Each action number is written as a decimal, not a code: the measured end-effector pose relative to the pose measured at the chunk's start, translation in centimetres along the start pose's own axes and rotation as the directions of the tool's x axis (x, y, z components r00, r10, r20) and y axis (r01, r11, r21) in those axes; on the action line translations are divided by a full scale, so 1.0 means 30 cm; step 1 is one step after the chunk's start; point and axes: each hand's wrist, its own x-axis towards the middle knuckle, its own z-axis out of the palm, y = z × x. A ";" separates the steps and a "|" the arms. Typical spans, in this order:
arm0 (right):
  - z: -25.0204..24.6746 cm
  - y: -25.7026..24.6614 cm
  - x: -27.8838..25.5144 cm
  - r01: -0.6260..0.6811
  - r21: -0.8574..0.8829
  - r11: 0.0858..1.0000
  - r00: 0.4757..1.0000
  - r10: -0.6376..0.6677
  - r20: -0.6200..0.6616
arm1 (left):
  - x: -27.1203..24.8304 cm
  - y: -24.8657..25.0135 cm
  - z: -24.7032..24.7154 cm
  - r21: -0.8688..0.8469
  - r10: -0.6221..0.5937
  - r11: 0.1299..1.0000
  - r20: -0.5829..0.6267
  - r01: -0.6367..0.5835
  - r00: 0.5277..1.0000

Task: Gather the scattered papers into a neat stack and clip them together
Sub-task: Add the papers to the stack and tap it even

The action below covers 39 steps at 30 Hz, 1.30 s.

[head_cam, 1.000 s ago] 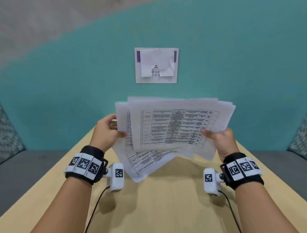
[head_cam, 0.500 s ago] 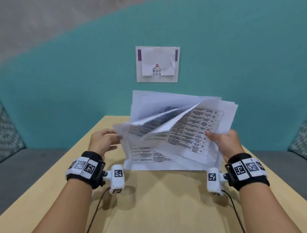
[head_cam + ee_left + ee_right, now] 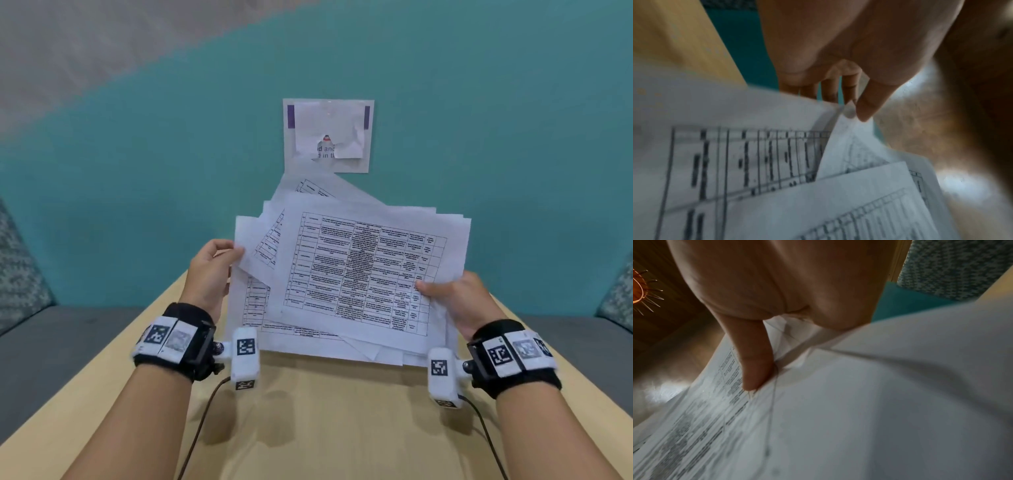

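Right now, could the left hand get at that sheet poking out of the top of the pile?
Probably not freely: the left hand already pinches the papers at their left edge, and the skewed sheet sticks up behind the pile. The right hand holds the other side, so letting go looks possible.

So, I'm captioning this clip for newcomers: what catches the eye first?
A fanned, uneven bundle of printed papers held up over the wooden table, left hand pinching one edge, right hand gripping the other. Behind it, a torn notice on the teal wall.
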 end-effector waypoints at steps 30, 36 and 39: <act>0.024 -0.004 -0.009 -0.011 0.028 1.000 1.000 0.011 0.013 | -0.003 0.044 -0.002 0.159 0.200 0.968 -0.026 -0.194 0.979; 0.045 -0.008 -0.013 0.003 0.048 0.999 0.999 -0.005 0.054 | -0.011 0.048 0.004 0.051 0.222 0.974 -0.064 -0.219 0.973; 0.044 -0.012 -0.015 0.003 0.092 0.996 0.998 -0.009 0.061 | 0.008 0.038 -0.017 -0.016 0.042 0.999 -0.022 -0.042 0.999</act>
